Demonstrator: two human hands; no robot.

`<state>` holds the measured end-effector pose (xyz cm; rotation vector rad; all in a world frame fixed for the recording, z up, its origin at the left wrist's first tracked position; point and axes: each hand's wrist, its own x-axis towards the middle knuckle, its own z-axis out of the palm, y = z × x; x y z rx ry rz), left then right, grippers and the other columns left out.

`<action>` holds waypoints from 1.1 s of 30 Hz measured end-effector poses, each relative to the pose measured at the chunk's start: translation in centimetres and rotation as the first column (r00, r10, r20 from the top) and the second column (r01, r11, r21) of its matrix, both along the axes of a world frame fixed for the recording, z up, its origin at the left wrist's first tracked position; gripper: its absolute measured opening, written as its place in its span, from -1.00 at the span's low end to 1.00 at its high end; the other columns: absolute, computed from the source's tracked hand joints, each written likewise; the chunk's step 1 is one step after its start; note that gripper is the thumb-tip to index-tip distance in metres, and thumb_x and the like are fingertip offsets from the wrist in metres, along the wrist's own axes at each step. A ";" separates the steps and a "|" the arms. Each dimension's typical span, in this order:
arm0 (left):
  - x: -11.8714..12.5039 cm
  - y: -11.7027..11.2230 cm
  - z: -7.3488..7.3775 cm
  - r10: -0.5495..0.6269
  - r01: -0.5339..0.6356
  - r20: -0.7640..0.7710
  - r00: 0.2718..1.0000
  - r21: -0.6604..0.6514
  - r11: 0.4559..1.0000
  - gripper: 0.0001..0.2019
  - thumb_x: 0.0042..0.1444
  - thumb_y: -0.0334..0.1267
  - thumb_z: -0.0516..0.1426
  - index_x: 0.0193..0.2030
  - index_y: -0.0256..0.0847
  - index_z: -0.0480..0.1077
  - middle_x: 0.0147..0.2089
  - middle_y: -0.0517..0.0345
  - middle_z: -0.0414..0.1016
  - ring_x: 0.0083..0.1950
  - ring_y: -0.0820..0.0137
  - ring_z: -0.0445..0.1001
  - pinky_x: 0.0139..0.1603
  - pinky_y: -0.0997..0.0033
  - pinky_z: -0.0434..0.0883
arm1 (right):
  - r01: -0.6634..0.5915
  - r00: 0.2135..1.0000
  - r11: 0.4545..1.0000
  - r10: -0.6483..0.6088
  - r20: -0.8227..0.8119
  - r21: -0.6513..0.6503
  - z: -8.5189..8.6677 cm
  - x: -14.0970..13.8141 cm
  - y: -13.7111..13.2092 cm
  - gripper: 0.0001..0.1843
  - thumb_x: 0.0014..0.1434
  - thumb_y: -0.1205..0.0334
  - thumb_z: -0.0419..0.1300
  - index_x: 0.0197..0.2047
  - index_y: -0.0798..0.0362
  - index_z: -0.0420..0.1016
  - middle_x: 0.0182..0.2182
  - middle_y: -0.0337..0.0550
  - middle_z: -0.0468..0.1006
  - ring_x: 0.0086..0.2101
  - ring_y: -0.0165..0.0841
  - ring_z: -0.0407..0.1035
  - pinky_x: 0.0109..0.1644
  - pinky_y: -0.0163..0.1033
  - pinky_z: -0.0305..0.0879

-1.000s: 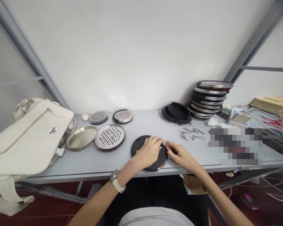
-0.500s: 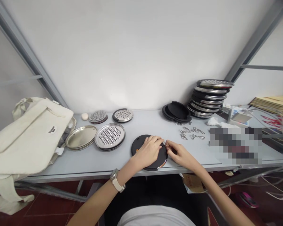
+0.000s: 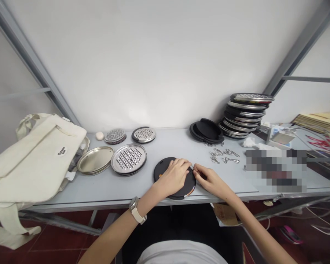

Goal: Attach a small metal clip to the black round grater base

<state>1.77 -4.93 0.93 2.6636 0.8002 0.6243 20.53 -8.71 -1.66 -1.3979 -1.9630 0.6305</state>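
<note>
A black round disc (image 3: 161, 170), like the backs of the graters on the table, lies flat near the front edge. An orange mark and a shiny strip at its lower right rim show beside my wrist. My left hand (image 3: 176, 176) lies across the disc, palm down, its fingers bent toward the right rim. At that rim, my right hand (image 3: 207, 179) pinches with thumb and forefinger close to my left fingertips. A small shiny metal piece (image 3: 191, 167) shows between the two hands; its shape is mostly hidden by the fingers.
Round metal graters (image 3: 128, 159) and plain metal discs (image 3: 96, 159) lie left. Behind right are black round covers (image 3: 209, 130), a tall grater stack (image 3: 246, 115) and several looped metal clips (image 3: 225, 156). A cream bag (image 3: 35, 161) overhangs the left end; papers (image 3: 316, 123) and cables lie right.
Both hands keep almost the same place on the disc and its rim. The whole view has shifted very slightly; nothing else has visibly moved.
</note>
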 end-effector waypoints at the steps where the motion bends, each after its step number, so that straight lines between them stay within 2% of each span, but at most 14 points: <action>1: 0.0 0.0 0.0 0.001 -0.001 -0.002 1.000 -0.002 1.000 -0.70 0.32 -0.39 -0.10 0.15 -0.17 0.21 0.10 0.02 0.32 0.14 0.28 0.27 0.16 0.19 0.25 | 0.001 1.000 1.000 -0.001 -0.002 0.002 0.0 0.0 0.0 -0.75 0.26 0.23 -0.05 -0.46 -0.01 0.02 -0.56 -0.38 0.10 -0.51 -0.44 0.04 -0.43 -0.32 0.03; 17: 0.0 0.0 0.0 0.001 -0.001 -0.002 1.000 0.010 1.000 -0.70 0.32 -0.40 -0.09 0.15 -0.18 0.21 0.09 0.02 0.32 0.12 0.28 0.27 0.15 0.21 0.25 | 0.001 1.000 1.000 -0.001 0.010 0.009 0.3 0.0 -0.1 -0.81 0.15 0.34 -0.02 -0.46 -0.01 0.03 -0.56 -0.38 0.13 -0.51 -0.44 0.06 -0.42 -0.33 0.05; 27: 0.1 0.0 0.0 0.004 -0.004 -0.007 1.000 -0.001 1.000 -0.70 0.32 -0.39 -0.10 0.15 -0.17 0.21 0.09 0.01 0.32 0.14 0.27 0.27 0.15 0.19 0.25 | 0.004 1.000 1.000 -0.004 0.006 0.017 -0.1 0.1 0.0 -0.80 0.17 0.33 -0.03 -0.47 -0.01 0.03 -0.56 -0.38 0.11 -0.51 -0.44 0.05 -0.42 -0.33 0.05; 33: 0.0 0.0 0.1 -0.004 0.004 -0.008 1.000 0.013 1.000 -0.70 0.32 -0.41 -0.10 0.15 -0.19 0.21 0.09 0.02 0.32 0.12 0.28 0.27 0.15 0.21 0.25 | -0.017 1.000 1.000 0.017 -0.003 -0.019 0.1 0.3 0.1 -0.78 0.24 0.25 -0.06 -0.45 -0.01 0.04 -0.55 -0.37 0.12 -0.50 -0.42 0.08 -0.41 -0.32 0.07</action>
